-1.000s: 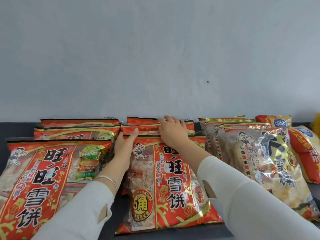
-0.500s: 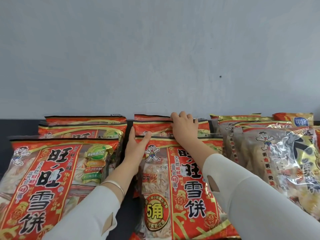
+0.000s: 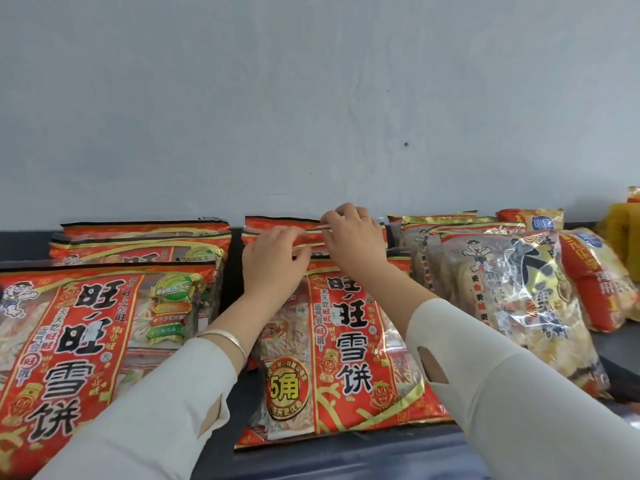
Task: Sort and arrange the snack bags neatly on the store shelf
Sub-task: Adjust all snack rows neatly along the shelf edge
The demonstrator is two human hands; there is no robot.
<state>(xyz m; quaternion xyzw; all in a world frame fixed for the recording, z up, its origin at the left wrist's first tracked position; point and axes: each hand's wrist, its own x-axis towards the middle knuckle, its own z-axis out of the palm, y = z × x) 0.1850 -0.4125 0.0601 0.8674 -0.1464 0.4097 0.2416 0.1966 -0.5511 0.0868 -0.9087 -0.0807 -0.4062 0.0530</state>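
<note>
Three rows of big red snack bags lean on a dark shelf (image 3: 346, 459). The middle row's front bag (image 3: 349, 344) shows black characters and a round yellow price badge. Behind it stand more red bags (image 3: 277, 225). My left hand (image 3: 273, 268) and my right hand (image 3: 353, 244) meet at the top edges of the bags behind the front one. Their fingers pinch the top seam of a middle-row bag (image 3: 313, 242) from both sides. The rest of that bag is hidden by my hands and the front bag.
A left row of similar red bags (image 3: 86, 341) stands close beside the middle row, with a narrow dark gap between. On the right lean shiny clear-and-red bags (image 3: 512, 306), orange bags (image 3: 595, 292) and yellow packs (image 3: 623, 226). A plain grey wall (image 3: 311, 98) rises behind.
My left hand moved from the front bag's left edge up and right to the bags behind. My right hand lifted from lying flat and now pinches a seam.
</note>
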